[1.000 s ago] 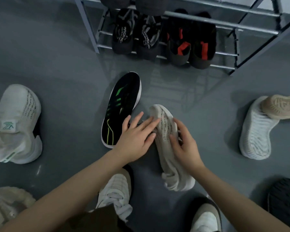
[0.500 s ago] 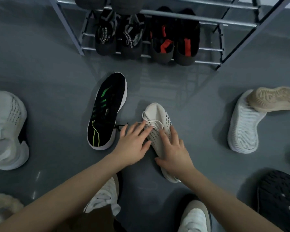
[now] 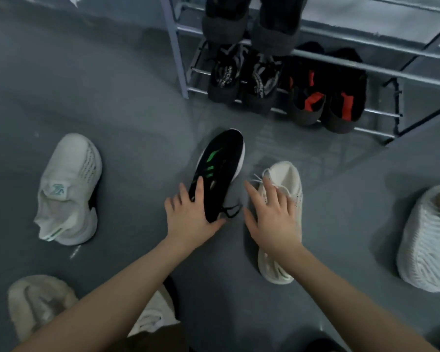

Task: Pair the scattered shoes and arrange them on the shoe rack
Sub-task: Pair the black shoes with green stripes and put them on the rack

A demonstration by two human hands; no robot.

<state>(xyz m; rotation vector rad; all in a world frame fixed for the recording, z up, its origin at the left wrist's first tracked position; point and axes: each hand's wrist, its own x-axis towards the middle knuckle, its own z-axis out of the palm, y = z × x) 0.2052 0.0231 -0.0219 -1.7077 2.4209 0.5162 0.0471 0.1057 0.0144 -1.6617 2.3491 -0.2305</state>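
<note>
The shoe rack (image 3: 315,62) stands at the upper right of the frame, and it is partly filled: a dark grey pair (image 3: 249,24) sits on an upper rail, and below it a black pair with white lettering (image 3: 241,77) and a black pair with red tongues (image 3: 325,97) stand side by side. Much is left on the floor (image 3: 112,85). At centre, the left hand (image 3: 191,217) grips the heel of a black shoe with green stripes (image 3: 219,168), fingers over the top and thumb beneath. Just beside it the right hand (image 3: 272,217) lies spread on a cream knit shoe (image 3: 282,184). A white shoe (image 3: 69,189) lies at left, a white upturned shoe (image 3: 427,245) at the right edge, a fuzzy beige one (image 3: 36,301) at lower left. By my reckoning, less than half is done.
</note>
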